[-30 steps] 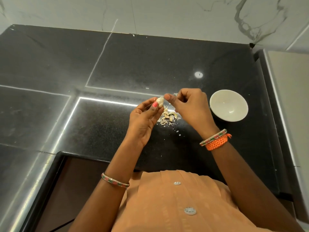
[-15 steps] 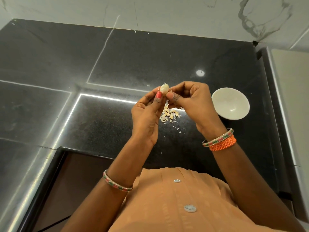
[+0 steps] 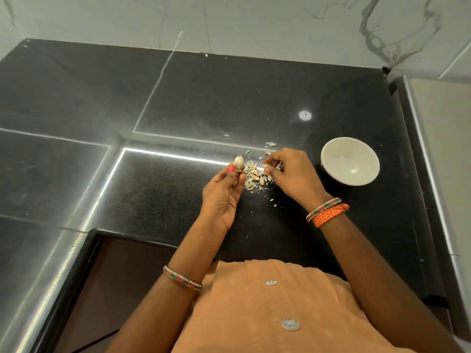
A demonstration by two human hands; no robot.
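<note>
Peeling under way: left hand (image 3: 224,193) pinches garlic clove (image 3: 239,163) at fingertips, right hand (image 3: 293,171) pinches loose skin (image 3: 265,165); next, drop skin, re-pinch clove.

I see glossy black granite countertop (image 3: 229,98) mirroring strip-light lines (image 3: 173,155) and round lamp spot (image 3: 304,115). White grey-veined marble wall (image 3: 254,21) behind. Cream panel (image 3: 446,149) at right, dark recess (image 3: 114,276) below counter edge.
</note>
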